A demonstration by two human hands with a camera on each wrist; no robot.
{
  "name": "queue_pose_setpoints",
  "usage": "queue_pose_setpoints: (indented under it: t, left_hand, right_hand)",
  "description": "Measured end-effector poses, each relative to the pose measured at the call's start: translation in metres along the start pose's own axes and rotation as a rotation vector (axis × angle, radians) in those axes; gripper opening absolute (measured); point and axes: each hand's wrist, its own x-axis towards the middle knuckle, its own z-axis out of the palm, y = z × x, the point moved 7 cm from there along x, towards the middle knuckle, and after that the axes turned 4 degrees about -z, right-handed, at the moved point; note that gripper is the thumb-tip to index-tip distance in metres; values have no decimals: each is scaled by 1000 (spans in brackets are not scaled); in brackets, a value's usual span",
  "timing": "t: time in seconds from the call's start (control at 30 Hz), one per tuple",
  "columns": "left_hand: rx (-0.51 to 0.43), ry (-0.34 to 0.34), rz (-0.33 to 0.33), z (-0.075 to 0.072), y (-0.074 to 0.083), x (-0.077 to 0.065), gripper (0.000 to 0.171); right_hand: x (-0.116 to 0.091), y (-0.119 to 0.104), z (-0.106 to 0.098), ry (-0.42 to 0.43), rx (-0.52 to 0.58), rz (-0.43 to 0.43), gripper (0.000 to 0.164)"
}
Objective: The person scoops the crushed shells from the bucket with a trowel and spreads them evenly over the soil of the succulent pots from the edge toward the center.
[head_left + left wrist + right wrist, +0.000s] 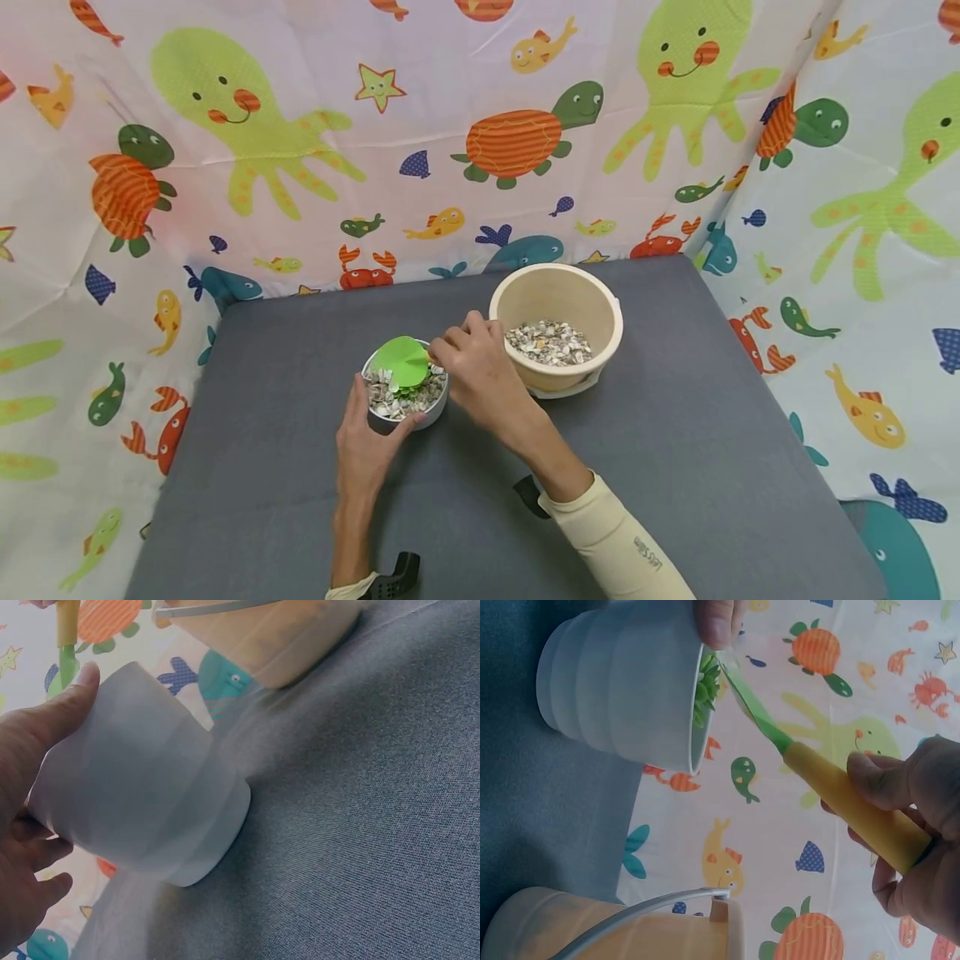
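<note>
A white ridged plant pot (142,776) stands on the grey cloth, filled near the rim with pale chips (384,402). My left hand (365,454) holds it from the near left side, thumb and fingers spread round the rim. Green succulent leaves (706,688) show inside the pot in the right wrist view. My right hand (483,371) grips the yellow handle (844,799) of a small trowel with a green blade (399,360). The blade lies over the chips and covers part of the plant, its tip close to my left fingers at the rim.
Just right of the pot stands a beige bucket (611,325) with more chips (551,343) in its bottom and a grey handle (641,907). Grey cloth (255,433) covers the table. A curtain (300,242) printed with sea animals hangs behind and at both sides.
</note>
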Motion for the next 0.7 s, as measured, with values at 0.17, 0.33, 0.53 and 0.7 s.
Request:
queue_pose_setpoints:
  t: [0.17, 0.33, 0.53, 0.7]
  left_hand:
    - [-4, -5, -8, -1, 0, 0, 112]
    - [4, 75, 21, -5, 2, -3, 112]
    - [52, 302, 191, -17, 10, -16, 100]
    - [94, 440, 310, -28, 13, -24, 83]
  right_hand:
    - [1, -2, -2, 16, -15, 8, 13]
    - [0, 3, -11, 98, -8, 19, 9]
    - [-10, 35, -39, 279, 54, 125, 3]
    - [-28, 80, -69, 377, 38, 247, 5]
